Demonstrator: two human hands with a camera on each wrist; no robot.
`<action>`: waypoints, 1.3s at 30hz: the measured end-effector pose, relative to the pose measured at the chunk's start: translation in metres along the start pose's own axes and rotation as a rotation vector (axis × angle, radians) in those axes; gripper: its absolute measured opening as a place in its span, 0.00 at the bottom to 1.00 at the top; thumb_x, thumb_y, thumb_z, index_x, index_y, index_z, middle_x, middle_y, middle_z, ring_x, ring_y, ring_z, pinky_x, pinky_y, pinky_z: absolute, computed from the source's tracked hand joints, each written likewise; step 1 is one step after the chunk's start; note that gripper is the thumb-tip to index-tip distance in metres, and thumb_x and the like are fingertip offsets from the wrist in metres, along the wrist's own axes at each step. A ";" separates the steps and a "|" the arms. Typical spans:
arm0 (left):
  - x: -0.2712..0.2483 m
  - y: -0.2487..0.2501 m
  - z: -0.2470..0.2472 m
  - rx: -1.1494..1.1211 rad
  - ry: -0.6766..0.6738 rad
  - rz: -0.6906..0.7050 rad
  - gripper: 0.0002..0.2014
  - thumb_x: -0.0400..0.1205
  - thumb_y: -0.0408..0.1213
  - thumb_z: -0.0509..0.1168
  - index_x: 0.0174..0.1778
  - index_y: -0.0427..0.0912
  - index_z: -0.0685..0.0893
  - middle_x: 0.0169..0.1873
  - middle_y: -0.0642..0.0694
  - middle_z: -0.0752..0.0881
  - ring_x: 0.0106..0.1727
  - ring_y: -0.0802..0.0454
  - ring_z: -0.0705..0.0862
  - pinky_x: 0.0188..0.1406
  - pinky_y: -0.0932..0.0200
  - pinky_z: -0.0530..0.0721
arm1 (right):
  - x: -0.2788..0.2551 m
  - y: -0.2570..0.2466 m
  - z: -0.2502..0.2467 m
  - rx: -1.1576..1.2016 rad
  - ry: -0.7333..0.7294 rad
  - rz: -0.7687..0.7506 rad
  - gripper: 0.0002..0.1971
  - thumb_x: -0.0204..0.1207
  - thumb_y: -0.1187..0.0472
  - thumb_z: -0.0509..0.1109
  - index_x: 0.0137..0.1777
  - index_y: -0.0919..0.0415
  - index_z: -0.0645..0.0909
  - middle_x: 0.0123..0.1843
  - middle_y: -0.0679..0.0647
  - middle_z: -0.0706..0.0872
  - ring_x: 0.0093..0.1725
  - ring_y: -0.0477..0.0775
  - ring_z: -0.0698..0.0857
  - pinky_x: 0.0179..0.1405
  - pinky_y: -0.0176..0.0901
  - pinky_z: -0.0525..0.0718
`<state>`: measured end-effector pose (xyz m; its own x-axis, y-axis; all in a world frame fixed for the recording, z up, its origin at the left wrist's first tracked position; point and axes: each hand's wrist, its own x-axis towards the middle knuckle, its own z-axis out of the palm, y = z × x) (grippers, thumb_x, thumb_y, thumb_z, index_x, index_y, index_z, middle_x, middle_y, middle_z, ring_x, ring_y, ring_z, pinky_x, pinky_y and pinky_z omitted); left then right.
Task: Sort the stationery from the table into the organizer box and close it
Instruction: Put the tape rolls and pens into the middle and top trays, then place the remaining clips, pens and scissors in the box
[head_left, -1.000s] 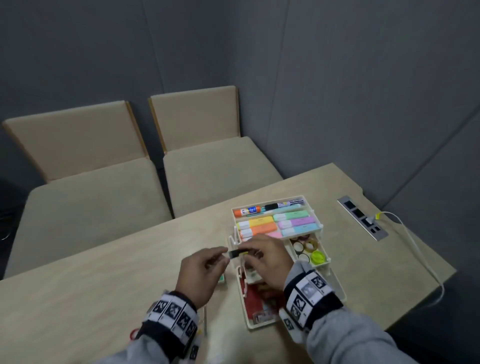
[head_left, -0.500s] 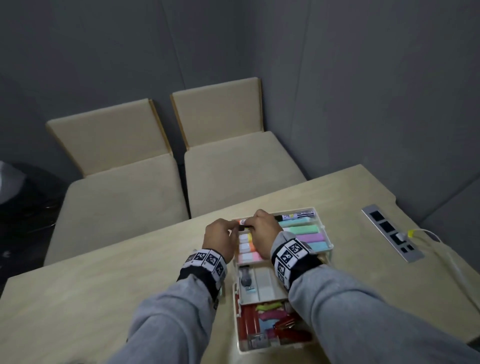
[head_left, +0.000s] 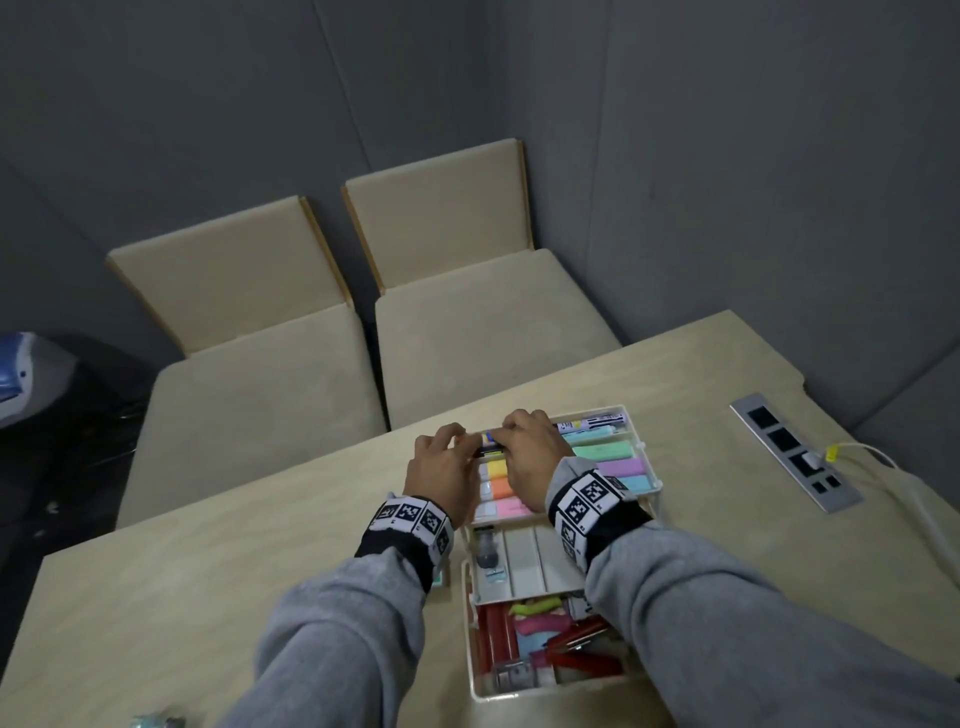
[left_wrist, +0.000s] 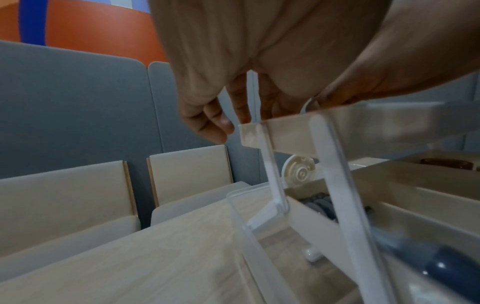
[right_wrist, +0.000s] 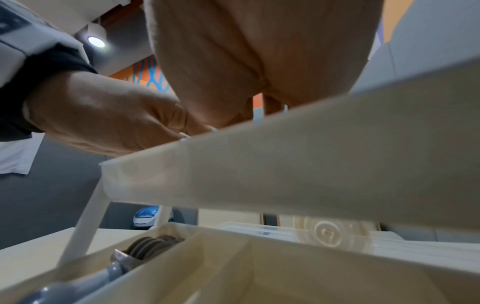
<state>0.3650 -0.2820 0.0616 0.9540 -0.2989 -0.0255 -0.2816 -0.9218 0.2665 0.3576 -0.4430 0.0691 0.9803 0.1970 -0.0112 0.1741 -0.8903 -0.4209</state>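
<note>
Both hands met over the organizer box's (head_left: 644, 447) top tray on the surface (head_left: 260, 545). The left hand (head_left: 441, 475) and right hand (head_left: 527, 457) together pinched a small dark marker (head_left: 488, 448) above the highlighters (head_left: 608, 457).

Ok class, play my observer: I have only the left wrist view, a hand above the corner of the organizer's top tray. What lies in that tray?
Observer: Pastel highlighters in rows: yellow, orange and pink on one side, green, purple and blue on the other.
Operator: What is the left hand doing?
Observer: In the head view, it and the right hand together pinch a dark marker over the far row of the top tray.
Operator: And the bottom compartment?
Observer: It holds a red stapler among coloured bits.
</note>
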 end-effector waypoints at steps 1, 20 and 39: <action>-0.002 0.000 0.000 0.013 -0.015 -0.003 0.17 0.81 0.39 0.57 0.66 0.54 0.79 0.69 0.46 0.75 0.58 0.37 0.73 0.54 0.44 0.81 | -0.001 -0.001 0.000 0.006 -0.004 0.005 0.21 0.74 0.71 0.60 0.63 0.54 0.84 0.65 0.55 0.77 0.62 0.61 0.74 0.65 0.49 0.75; -0.230 -0.153 -0.009 -0.472 -0.009 -0.375 0.08 0.79 0.36 0.68 0.48 0.53 0.89 0.35 0.56 0.88 0.39 0.65 0.85 0.37 0.77 0.76 | -0.107 -0.120 0.049 0.317 -0.193 -0.167 0.09 0.77 0.56 0.73 0.54 0.56 0.87 0.43 0.50 0.86 0.39 0.46 0.81 0.48 0.42 0.79; -0.366 -0.262 0.053 -0.449 -0.603 -0.515 0.07 0.74 0.41 0.69 0.36 0.60 0.83 0.40 0.55 0.88 0.46 0.53 0.86 0.49 0.62 0.84 | -0.180 -0.187 0.204 -0.278 -0.781 0.296 0.13 0.75 0.52 0.69 0.52 0.60 0.83 0.55 0.61 0.86 0.50 0.62 0.87 0.43 0.42 0.80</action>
<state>0.0842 0.0559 -0.0501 0.6992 -0.0714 -0.7113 0.3517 -0.8319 0.4293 0.1300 -0.2278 -0.0347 0.6627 0.0764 -0.7450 0.0391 -0.9970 -0.0675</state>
